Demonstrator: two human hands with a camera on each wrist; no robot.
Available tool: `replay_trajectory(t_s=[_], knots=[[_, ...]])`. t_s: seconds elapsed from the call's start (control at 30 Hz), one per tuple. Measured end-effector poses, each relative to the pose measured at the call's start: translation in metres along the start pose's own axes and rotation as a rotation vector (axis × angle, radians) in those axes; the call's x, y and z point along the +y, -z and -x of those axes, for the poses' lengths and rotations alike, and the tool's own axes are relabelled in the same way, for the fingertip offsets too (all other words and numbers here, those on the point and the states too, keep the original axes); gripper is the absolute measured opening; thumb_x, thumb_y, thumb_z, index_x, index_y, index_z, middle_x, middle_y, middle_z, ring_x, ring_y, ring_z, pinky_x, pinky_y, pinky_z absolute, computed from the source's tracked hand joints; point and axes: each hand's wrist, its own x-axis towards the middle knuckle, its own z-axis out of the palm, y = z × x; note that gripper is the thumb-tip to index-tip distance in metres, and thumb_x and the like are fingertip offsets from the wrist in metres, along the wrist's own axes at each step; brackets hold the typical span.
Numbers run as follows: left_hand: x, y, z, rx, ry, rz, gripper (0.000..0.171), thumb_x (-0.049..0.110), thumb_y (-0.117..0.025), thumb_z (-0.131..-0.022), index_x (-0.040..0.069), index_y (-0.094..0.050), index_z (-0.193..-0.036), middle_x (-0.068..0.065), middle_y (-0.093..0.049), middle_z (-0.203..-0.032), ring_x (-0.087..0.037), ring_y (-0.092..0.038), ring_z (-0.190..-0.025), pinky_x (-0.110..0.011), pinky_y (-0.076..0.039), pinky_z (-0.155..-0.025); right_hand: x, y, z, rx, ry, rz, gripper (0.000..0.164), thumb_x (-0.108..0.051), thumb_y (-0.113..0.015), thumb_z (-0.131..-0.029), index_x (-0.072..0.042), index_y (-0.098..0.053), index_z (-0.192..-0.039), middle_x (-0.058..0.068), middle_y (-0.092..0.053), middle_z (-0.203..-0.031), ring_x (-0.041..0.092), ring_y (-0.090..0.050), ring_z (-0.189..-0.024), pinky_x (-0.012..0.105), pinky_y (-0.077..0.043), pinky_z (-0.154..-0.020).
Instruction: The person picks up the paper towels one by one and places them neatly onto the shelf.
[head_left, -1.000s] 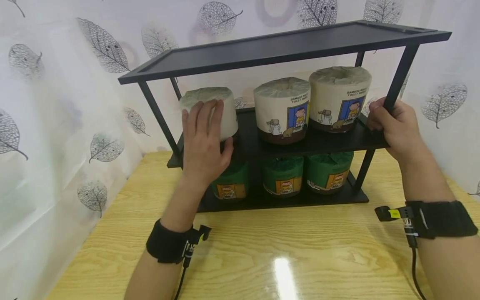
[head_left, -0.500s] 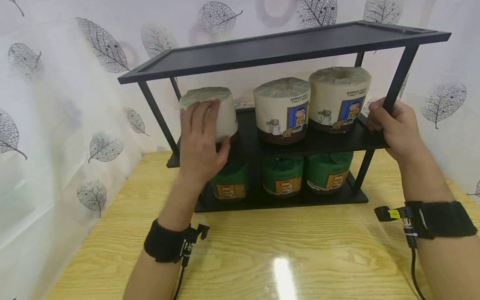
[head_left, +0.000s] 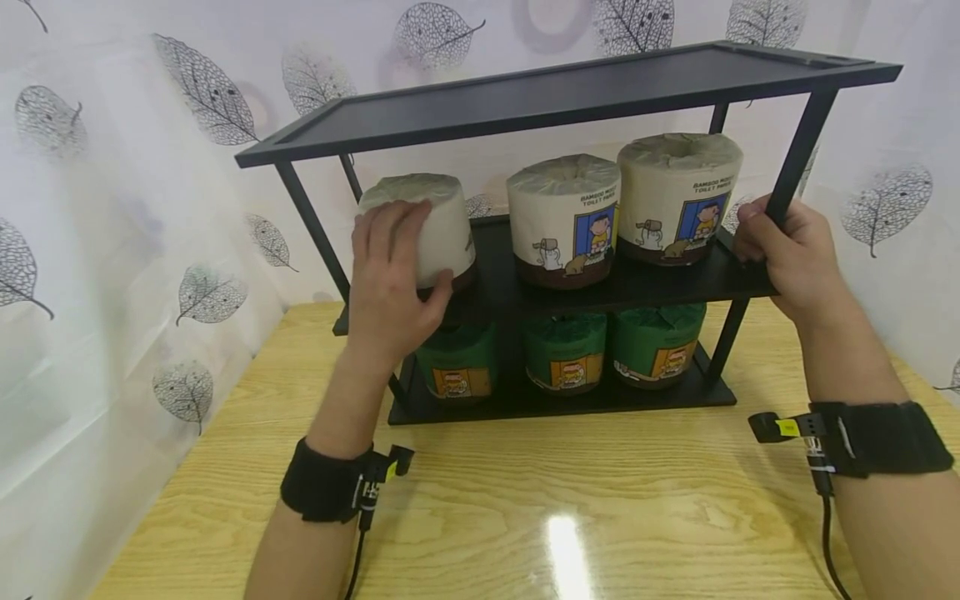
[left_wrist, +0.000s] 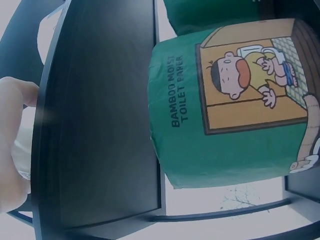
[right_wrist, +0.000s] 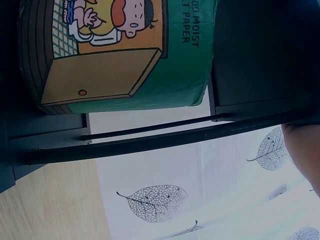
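My left hand (head_left: 390, 279) grips the leftmost cream toilet roll (head_left: 448, 225) on the middle level of a black rack (head_left: 525, 304). The fingers curve over its near left side and the thumb lies low on its front. Its printed picture is out of sight. My right hand (head_left: 798, 258) holds the rack's right front post, thumb in front. Two more cream toilet rolls, one mid-shelf (head_left: 562, 225) and one at the right (head_left: 678, 204), stand upright with their cartoons facing forward. In the left wrist view the left hand (left_wrist: 12, 145) shows only at the edge.
Below, the rack's bottom level holds green toilet rolls at the left (head_left: 459, 367), middle (head_left: 565, 354) and right (head_left: 658, 346). The top panel (head_left: 540, 92) overhangs the cream rolls. The rack stands on a wooden table (head_left: 480, 492) before a leaf-patterned curtain (head_left: 202, 208).
My left hand has shifted slightly left and its fingers have slid round the cream roll, which has turned a little; dark print now shows at its right edge. The right hand stays put.
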Motion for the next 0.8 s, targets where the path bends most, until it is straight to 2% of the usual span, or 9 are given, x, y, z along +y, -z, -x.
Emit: replay_trajectory(t_s=[0.13,0.3,0.47,0.8], knots=[[-0.004,0.001,0.000,0.029,0.005,0.071,0.057,0.019,-0.068,-0.082,0.002,-0.052,-0.134,-0.019,-0.050,-0.134,-0.039,-0.042,-0.127,-0.053,-0.031,-0.113,0.000,0.000,0.000,-0.003,0.002,-0.001,0.014,0.001,-0.052,-0.100,0.003,-0.057,-0.087,0.005,-0.041,-0.061,0.019,-0.036,-0.056,0.030,-0.028,-0.056],[-0.009,0.003,0.000,0.037,0.046,0.122,0.052,0.022,-0.065,-0.083,0.003,-0.054,-0.130,-0.018,-0.051,-0.132,-0.037,-0.041,-0.128,-0.052,-0.034,-0.110,0.001,0.000,0.000,-0.005,0.002,0.001,0.015,0.000,-0.054,-0.100,0.002,-0.057,-0.086,0.005,-0.040,-0.061,0.019,-0.036,-0.056,0.029,-0.030,-0.056],[-0.010,0.005,0.000,0.036,0.082,0.138,0.051,0.024,-0.063,-0.083,0.004,-0.054,-0.128,-0.017,-0.050,-0.133,-0.036,-0.041,-0.129,-0.052,-0.038,-0.108,0.000,0.000,0.000,-0.003,0.002,0.012,0.016,-0.001,-0.055,-0.100,0.002,-0.056,-0.084,0.005,-0.040,-0.061,0.020,-0.036,-0.056,0.029,-0.029,-0.056],[-0.012,0.007,0.000,0.031,0.116,0.143,0.051,0.027,-0.062,-0.082,0.002,-0.053,-0.126,-0.018,-0.050,-0.132,-0.033,-0.040,-0.130,-0.049,-0.035,-0.111,-0.001,0.000,0.000,0.000,-0.014,0.010,0.015,-0.002,-0.055,-0.100,0.001,-0.056,-0.085,0.005,-0.041,-0.062,0.019,-0.036,-0.057,0.029,-0.029,-0.056]])
